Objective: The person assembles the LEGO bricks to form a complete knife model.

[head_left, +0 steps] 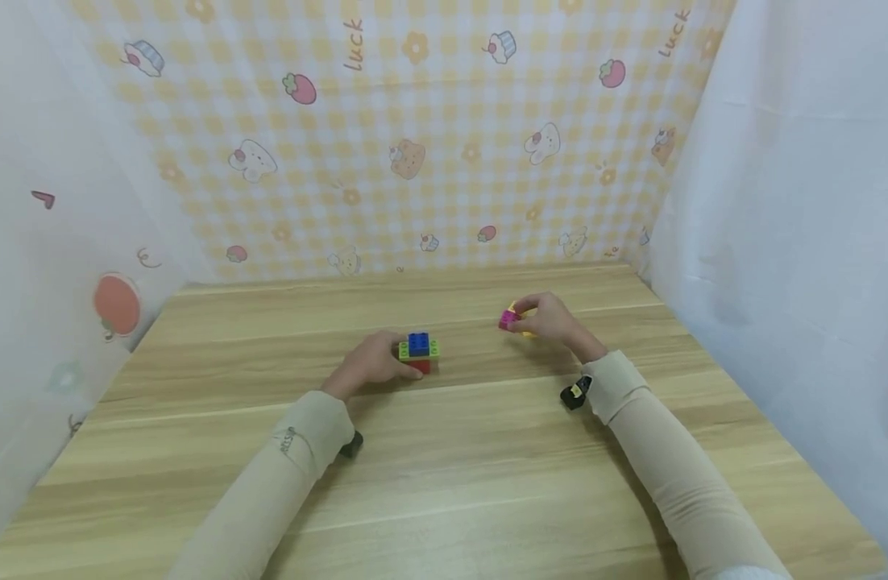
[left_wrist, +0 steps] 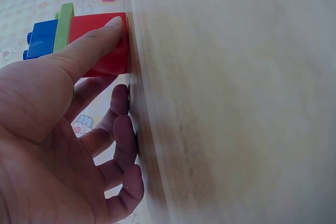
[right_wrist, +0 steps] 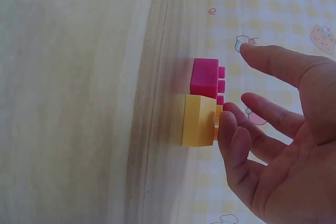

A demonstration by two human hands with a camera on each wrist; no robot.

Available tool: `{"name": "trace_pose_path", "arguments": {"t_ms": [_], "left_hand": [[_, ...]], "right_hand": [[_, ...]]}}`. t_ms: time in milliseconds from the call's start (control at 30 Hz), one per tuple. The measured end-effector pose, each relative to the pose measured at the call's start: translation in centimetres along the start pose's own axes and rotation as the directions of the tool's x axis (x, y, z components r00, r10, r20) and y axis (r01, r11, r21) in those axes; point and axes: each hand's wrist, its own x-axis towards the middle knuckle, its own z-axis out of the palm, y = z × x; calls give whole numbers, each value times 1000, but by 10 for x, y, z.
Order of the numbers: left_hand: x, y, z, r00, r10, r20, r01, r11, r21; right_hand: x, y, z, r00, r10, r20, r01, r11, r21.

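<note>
My left hand [head_left: 375, 357] holds a small stack of toy building bricks from its left side. The red brick [left_wrist: 113, 56] is at the bottom, pinched between thumb and index finger, and the other fingers curl loosely beside it. On top of it lie a light green plate [left_wrist: 63, 30] and a blue brick [left_wrist: 43, 40]. Further right and back, my right hand [head_left: 549, 318] hovers over a pink brick [right_wrist: 205, 77] and a yellow brick [right_wrist: 199, 121] standing side by side. Its thumb is apart from the pink brick, with fingertips close to the yellow studs.
A wooden table [head_left: 444, 483] carries all the bricks. A checked, patterned curtain [head_left: 444, 161] rises behind its back edge, and white cloth [head_left: 792, 201] hangs at the right. Black wrist devices [head_left: 574, 393] sit at both cuffs.
</note>
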Motion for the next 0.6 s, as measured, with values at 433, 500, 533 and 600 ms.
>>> {"name": "trace_pose_path", "arguments": {"t_ms": [433, 500, 533, 600], "left_hand": [[3, -3, 2, 1000, -13, 2, 13, 1000, -3], [3, -4, 2, 1000, -13, 2, 13, 1000, -7], [3, -4, 2, 1000, -12, 2, 12, 1000, -8], [3, -3, 2, 1000, -14, 1, 14, 1000, -10]], "right_hand": [[2, 4, 6, 999, 35, -2, -36, 999, -25], [4, 4, 8, 999, 39, -4, -40, 999, -28], [4, 4, 8, 999, 39, -4, -39, 999, -30], [5, 3, 9, 999, 42, 0, -42, 999, -30]]}}
